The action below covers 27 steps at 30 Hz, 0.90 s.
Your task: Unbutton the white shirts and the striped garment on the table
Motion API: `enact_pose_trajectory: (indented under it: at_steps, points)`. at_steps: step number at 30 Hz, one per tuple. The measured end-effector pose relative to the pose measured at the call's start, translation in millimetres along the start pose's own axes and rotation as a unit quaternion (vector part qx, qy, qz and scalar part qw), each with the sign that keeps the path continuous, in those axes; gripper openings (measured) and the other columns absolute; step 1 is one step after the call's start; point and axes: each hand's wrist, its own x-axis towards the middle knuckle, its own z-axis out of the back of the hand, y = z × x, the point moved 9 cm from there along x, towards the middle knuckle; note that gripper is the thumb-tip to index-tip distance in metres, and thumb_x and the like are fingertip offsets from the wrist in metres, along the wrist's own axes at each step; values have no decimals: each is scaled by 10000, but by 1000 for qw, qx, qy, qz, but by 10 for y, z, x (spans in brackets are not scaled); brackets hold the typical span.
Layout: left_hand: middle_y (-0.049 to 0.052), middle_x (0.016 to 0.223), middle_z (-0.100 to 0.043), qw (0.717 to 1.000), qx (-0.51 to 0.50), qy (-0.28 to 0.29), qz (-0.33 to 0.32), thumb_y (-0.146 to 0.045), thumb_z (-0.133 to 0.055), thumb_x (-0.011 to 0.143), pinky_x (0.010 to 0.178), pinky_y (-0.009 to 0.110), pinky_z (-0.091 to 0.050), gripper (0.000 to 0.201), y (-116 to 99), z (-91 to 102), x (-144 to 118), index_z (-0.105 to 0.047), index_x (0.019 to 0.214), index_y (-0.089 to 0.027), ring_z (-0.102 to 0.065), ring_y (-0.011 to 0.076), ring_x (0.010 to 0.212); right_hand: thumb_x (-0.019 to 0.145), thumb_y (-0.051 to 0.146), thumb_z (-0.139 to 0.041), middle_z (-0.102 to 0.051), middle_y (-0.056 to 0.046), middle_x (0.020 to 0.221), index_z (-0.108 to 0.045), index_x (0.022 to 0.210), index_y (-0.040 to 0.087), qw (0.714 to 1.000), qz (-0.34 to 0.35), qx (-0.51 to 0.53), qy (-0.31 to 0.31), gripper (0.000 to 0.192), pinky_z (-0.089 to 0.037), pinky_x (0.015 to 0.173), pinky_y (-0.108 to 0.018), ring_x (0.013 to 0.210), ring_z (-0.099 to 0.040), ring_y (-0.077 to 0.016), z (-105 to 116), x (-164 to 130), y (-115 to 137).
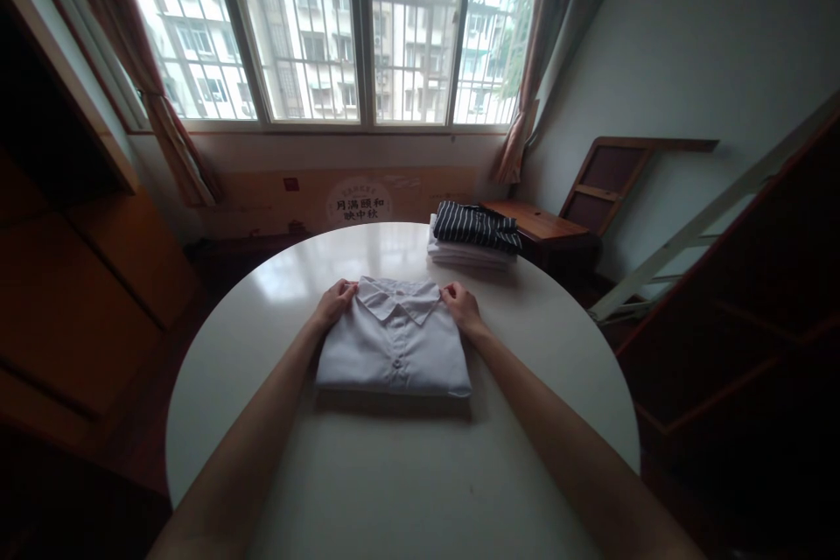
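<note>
A folded white shirt (pixel 394 350) lies on the round white table (pixel 407 481), its collar toward the window and its button front facing up. At the collar end, my left hand (pixel 337 301) pinches the shirt's left shoulder corner. My right hand (pixel 461 306) has its fingers closed on the opposite shoulder corner. Both forearms reach in from the bottom of the view, one on each side of the shirt.
Beyond my right hand, a black-and-white striped garment (pixel 476 226) rests on folded white clothes (pixel 469 255) near the table's far edge. A wooden chair (pixel 542 221) stands behind it. Wooden cabinets (pixel 118 297) are at left; a pale ladder-like frame (pixel 696 236) leans at right.
</note>
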Motion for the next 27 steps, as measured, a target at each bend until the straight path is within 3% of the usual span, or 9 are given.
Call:
enact_pose_trajectory:
  at_steps: [12,21,27]
  points:
    - [13,649,-598,998,54,-44,6,-373,-433,772,591,233,-376,244,-130,110,-93,-570,703,-184,-533,150,638,851,270,-406,-643,-86,864,-552,888,151,998,-33,6,-48,192,-377,637,-223,787,-583,-170,69,-1,-97]
    - [44,723,-627,996,53,-70,5,-339,-476,752,640,252,-411,203,-104,174,-109,-576,738,-163,-560,166,692,805,265,-480,-654,-63,828,-594,793,160,999,-4,27,-37,156,-391,671,-226,790,-589,-167,93,-26,-38]
    - [91,961,-635,996,39,-77,18,-311,-456,781,746,269,-425,232,-80,192,-100,-566,913,-155,-584,184,856,798,355,-487,-632,-100,988,-573,998,138,999,-19,27,-16,308,-405,727,-236,869,-583,-178,57,-56,-14]
